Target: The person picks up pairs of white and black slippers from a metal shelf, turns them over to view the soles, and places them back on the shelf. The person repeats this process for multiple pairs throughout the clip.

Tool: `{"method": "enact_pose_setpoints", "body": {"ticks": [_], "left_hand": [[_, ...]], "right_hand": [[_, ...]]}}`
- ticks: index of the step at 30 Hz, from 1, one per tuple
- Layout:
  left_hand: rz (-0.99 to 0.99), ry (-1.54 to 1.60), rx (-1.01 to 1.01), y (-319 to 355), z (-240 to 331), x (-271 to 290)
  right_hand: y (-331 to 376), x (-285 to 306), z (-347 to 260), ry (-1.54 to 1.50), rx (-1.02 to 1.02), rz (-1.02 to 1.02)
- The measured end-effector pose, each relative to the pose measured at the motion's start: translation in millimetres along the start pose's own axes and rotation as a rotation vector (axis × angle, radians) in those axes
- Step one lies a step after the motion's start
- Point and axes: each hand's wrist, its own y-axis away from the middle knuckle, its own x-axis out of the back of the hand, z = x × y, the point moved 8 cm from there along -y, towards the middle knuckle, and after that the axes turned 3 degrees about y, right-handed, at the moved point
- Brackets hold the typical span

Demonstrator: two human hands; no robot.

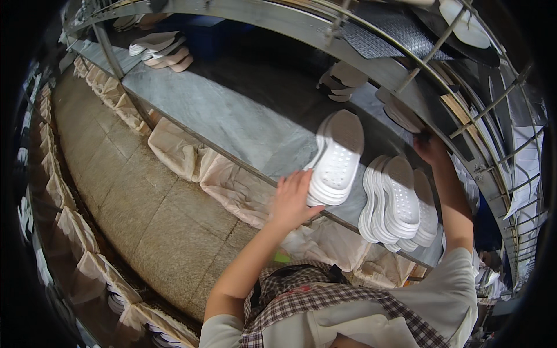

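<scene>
My left hand (292, 200) grips the near left side of a short stack of white shoe soles (338, 165). Its fingers lie along the edge and its thumb is at the near end. The top sole has a grey-brown front part and small holes in its white part. Right of it, more white soles (399, 200) lie in overlapping stacks on the metal table. My right hand (428, 148) reaches in under the rack beside some brown, flat sole-shaped pieces (400, 111). Its fingertips are in dark shadow, so I cannot see whether they hold anything.
The grey tabletop (217, 116) carries white and tan soles (162, 51) at the far left and brown-topped pieces (343, 80) at the back. A metal rack (418, 66) with black sheets overhangs the right side. Cloth-lined bins (180, 148) line the table's front edge above the tiled floor (133, 191).
</scene>
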Motion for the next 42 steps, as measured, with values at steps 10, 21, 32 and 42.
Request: {"method": "enact_pose_setpoints", "body": {"ticks": [10,21,32,42], "left_hand": [[0.240,1.317,0.335,38,-26,67],[0.383,1.953,0.657,146,-69,149],[0.133,2.200,0.362,172,-43,175],[0.389,1.698,0.313,178,-76,198]], "right_hand": [[238,-211,100,0.546,0.057,-0.348],[368,-377,256,0.612,0.310,-0.901],[406,-408,281,0.587,0.303,-0.977],[384,-401,284,0.552,0.251,-0.934]]}}
